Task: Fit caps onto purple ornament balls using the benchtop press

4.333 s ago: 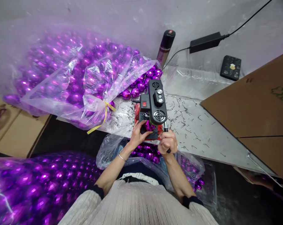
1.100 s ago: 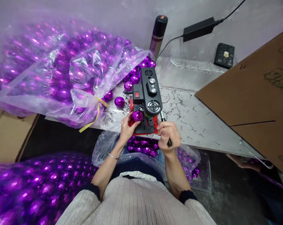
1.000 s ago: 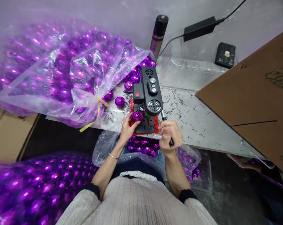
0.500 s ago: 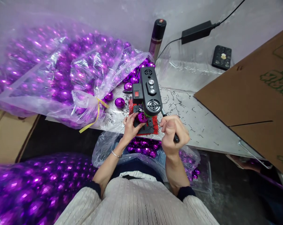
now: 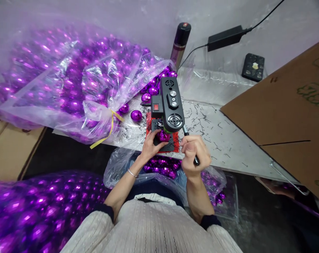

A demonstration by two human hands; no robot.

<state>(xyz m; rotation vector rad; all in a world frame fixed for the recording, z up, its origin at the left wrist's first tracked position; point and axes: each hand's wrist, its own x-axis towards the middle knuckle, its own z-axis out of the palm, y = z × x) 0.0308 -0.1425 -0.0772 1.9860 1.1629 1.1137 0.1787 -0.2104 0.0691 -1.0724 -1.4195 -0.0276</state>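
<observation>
A small black bench machine [image 5: 169, 105] with a red switch stands on a red base at the table's near edge. My left hand [image 5: 152, 144] pinches a shiny purple ball [image 5: 163, 136] and holds it under the machine's head. My right hand [image 5: 195, 154] is closed in a fist round the machine's black lever handle [image 5: 190, 147] at its right side. A loose purple ball [image 5: 136, 115] lies just left of the machine.
A big clear bag of purple balls [image 5: 69, 88] fills the table's left. An open bag of balls [image 5: 161, 167] lies in my lap, another bag [image 5: 38, 211] at lower left. Brown cardboard [image 5: 283, 116] leans at right. A dark can [image 5: 179, 44], a power adapter [image 5: 225, 37] and metal shavings lie behind.
My left hand brought the purple ball from the machine's left side in under its head. My right hand swung the lever handle up, then back down toward me.
</observation>
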